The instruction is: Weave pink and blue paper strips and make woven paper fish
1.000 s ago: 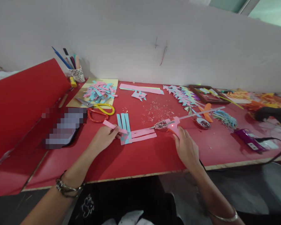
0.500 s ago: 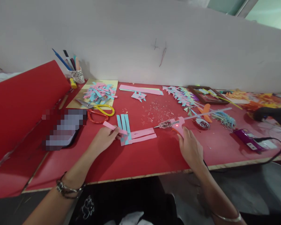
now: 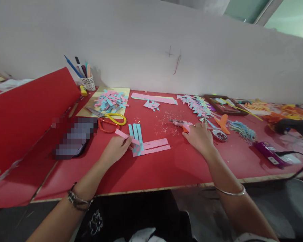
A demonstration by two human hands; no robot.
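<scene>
My left hand (image 3: 116,148) is closed on a pink paper strip (image 3: 120,134), which slants over the left side of a small woven piece. That woven corner (image 3: 138,151) lies flat on the table, with blue paper strips (image 3: 136,130) pointing away from me and pink paper strips (image 3: 158,145) pointing right. To the right, my right hand (image 3: 199,137) is wrapped over a pink hot glue gun (image 3: 184,124) low at the table. Its nozzle points left, and my hand covers most of its handle.
Scissors (image 3: 112,121) and a phone (image 3: 77,137) lie left. Behind are cut paper pieces (image 3: 111,101), long strips (image 3: 154,98) and a folded paper chain (image 3: 195,105). A purple power strip (image 3: 270,154) with a cable sits right. A red board (image 3: 35,117) stands at left.
My right hand has moved back and turned palm down, lowering the glue gun to the table away from the woven strips. My left hand keeps its hold on the pink strip.
</scene>
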